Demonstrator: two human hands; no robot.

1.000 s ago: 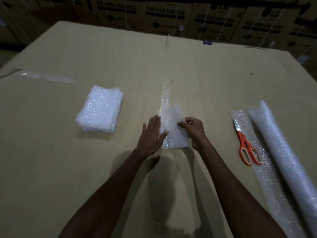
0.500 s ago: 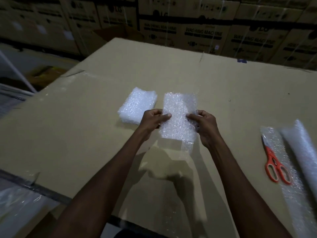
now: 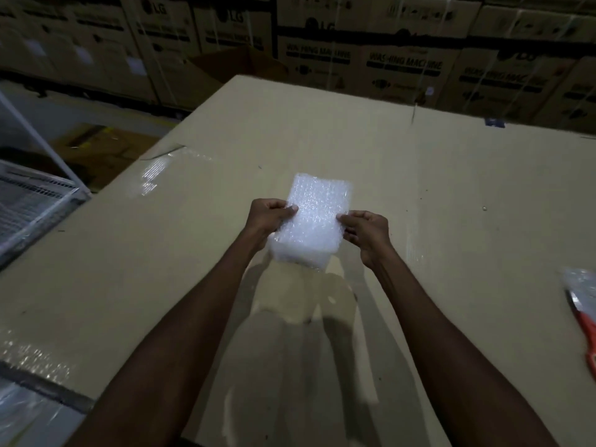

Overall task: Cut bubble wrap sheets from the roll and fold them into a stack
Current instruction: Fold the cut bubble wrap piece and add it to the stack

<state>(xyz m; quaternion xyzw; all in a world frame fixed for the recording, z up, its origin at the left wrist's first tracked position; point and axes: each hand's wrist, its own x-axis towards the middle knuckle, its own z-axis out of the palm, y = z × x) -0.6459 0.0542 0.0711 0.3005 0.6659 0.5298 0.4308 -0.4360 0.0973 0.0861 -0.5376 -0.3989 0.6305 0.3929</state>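
A folded bubble wrap sheet (image 3: 317,214) is held at the middle of the cardboard work surface (image 3: 435,195). My left hand (image 3: 267,217) pinches its left edge and my right hand (image 3: 366,232) pinches its right edge. Directly under it lies the thick white stack of folded sheets (image 3: 300,258), showing only along its near edge. I cannot tell whether the sheet touches the stack. The orange-handled scissors (image 3: 585,321) lie at the right edge on a loose strip of bubble wrap (image 3: 580,280). The roll is out of view.
Stacked washing machine cartons (image 3: 403,62) line the back. A white wire rack (image 3: 35,201) stands off the surface's left edge. Clear plastic film (image 3: 25,411) lies at the near left corner, beyond the surface's near edge.
Both hands lifted the folded sheet from the surface and carried it left over the stack. The view turned left, so the scissors slid to the right edge and the roll left the frame.
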